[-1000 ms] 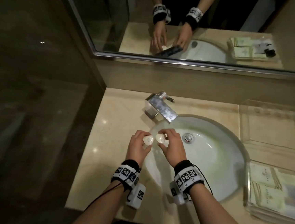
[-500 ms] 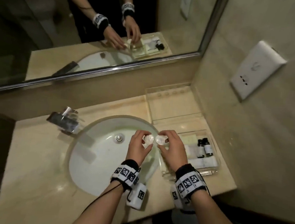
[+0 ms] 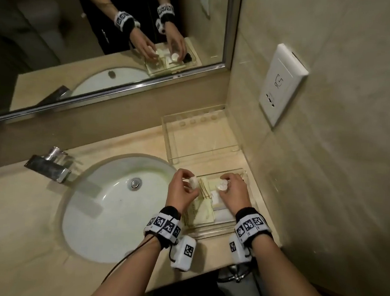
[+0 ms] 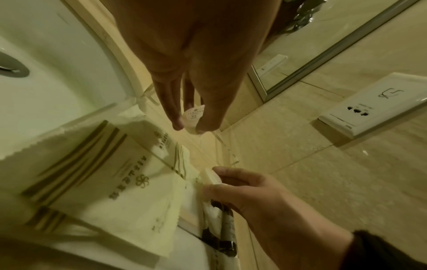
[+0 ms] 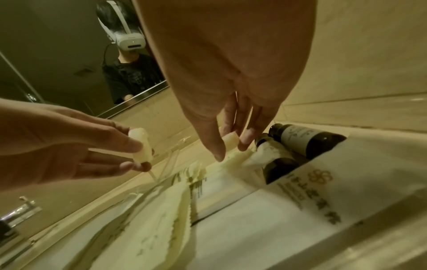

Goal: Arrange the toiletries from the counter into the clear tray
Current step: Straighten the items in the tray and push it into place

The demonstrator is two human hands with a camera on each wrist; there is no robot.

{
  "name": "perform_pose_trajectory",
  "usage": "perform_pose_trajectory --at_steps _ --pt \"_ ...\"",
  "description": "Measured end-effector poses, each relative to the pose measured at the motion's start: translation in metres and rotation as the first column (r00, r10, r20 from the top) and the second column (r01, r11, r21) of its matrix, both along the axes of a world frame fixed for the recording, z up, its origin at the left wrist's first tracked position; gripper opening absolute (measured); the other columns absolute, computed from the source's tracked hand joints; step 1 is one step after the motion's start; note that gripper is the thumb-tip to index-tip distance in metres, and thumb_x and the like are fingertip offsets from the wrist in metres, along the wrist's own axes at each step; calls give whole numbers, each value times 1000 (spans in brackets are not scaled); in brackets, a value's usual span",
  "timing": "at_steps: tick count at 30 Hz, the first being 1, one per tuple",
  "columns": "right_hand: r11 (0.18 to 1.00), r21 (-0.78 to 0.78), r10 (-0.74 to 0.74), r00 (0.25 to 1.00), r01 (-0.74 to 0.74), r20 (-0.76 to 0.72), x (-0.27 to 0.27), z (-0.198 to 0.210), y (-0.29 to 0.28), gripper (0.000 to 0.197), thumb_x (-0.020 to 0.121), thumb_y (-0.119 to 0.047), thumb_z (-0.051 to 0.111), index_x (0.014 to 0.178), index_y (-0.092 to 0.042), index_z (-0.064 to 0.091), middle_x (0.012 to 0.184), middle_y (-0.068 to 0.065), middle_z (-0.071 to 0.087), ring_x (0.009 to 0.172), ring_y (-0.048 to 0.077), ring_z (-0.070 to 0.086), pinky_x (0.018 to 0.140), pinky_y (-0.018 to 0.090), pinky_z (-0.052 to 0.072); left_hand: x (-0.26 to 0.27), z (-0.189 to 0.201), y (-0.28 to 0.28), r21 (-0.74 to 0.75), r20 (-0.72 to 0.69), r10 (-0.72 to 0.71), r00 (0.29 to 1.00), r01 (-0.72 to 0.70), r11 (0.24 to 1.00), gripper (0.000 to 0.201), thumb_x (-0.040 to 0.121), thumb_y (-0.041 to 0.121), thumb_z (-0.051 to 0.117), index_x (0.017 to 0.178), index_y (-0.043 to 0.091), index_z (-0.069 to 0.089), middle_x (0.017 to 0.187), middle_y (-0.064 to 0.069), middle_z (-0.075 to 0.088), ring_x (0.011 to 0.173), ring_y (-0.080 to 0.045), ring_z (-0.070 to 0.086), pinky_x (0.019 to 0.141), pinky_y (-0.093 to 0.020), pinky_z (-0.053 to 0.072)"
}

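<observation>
My left hand (image 3: 188, 185) pinches a small round white wrapped soap (image 3: 193, 182) above the left end of the near clear tray (image 3: 215, 231). My right hand (image 3: 225, 185) pinches a second round soap (image 3: 222, 187) over the tray's right part. The tray holds several cream paper packets (image 3: 201, 215). In the right wrist view, two dark bottles (image 5: 302, 139) lie just right of the right hand's soap (image 5: 230, 141). The left wrist view has thumb and fingers closed around the left hand's soap (image 4: 194, 117).
A second clear tray (image 3: 175, 146) stands behind the first, against the tiled wall. The white sink (image 3: 113, 211) and chrome faucet (image 3: 48, 167) lie to the left. A wall socket (image 3: 282, 84) is on the right wall, and a mirror (image 3: 104, 45) runs along the back.
Both hands carried their soaps right, from over the sink to over the near tray, and have moved apart. The head view swung right with them.
</observation>
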State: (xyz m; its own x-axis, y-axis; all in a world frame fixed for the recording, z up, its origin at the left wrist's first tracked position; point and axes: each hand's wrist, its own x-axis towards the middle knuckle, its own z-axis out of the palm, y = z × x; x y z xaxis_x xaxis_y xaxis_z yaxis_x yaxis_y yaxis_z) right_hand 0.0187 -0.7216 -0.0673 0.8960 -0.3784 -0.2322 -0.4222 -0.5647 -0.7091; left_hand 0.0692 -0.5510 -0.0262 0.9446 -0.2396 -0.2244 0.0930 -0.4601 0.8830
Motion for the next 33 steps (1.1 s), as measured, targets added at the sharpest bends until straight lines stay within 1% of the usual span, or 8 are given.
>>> perform_pose_trajectory --at_steps 6,11,15,17,19,24,28,33 --pt "999 4 48 998 -49 26 13 -6 0 38 74 4 73 106 -15 64 114 3 61 97 19 62 87 31 54 3 -4 3 -32 -65 52 997 -55 998 35 72 -4 69 99 14 55 96 -17 58 68 -13 55 58 -23 53" --pt "999 53 4 999 -6 34 12 -3 -2 33 72 -1 79 97 -14 62 101 1 65 91 15 60 78 23 48 8 -5 1 -85 -103 16 995 -25 996 35 74 0 73 101 13 55 96 -9 63 74 -14 60 60 -18 51" --pt "998 61 -12 997 8 75 8 4 -7 33 74 0 77 101 -14 63 103 -1 64 91 13 59 82 26 51 11 -3 -5 -193 -232 -67 970 21 981 38 78 2 74 108 13 54 111 -10 60 82 -17 65 72 -33 58" --pt "995 86 -71 988 60 140 9 10 -10 22 82 -2 70 99 -16 66 99 -4 66 85 9 61 76 18 51 13 0 -10 -258 -288 -136 948 60 964 39 80 -1 71 114 9 53 116 -11 60 86 -15 67 74 -28 58" --pt "965 247 -128 980 88 150 13 18 -10 11 90 -11 66 99 -16 70 95 -3 71 85 5 65 72 9 50 16 1 -14 -313 -298 -192 935 95 945 41 82 -6 67 118 3 50 115 -13 61 86 -11 69 74 -21 56" --pt "846 525 -131 990 88 44 14 23 -20 20 85 -18 74 104 -11 73 100 3 74 98 17 70 89 28 56 24 4 -24 -324 -263 -253 931 162 932 40 82 -10 63 120 2 56 101 -10 65 81 -9 68 77 -21 54" --pt "813 571 -130 991 111 -6 11 28 -26 23 85 -16 75 107 -11 71 99 3 72 98 17 68 87 24 54 28 7 -29 -318 -215 -293 932 216 923 40 82 -11 62 120 2 58 93 -6 66 78 -9 68 76 -19 55" --pt "820 483 -308 948 306 -78 12 25 -33 19 83 -20 76 100 -16 68 98 3 71 89 17 71 85 33 58 33 -4 -31 -148 -128 -192 973 173 974 28 82 -5 64 106 9 64 92 -11 69 83 -21 67 74 -30 57"
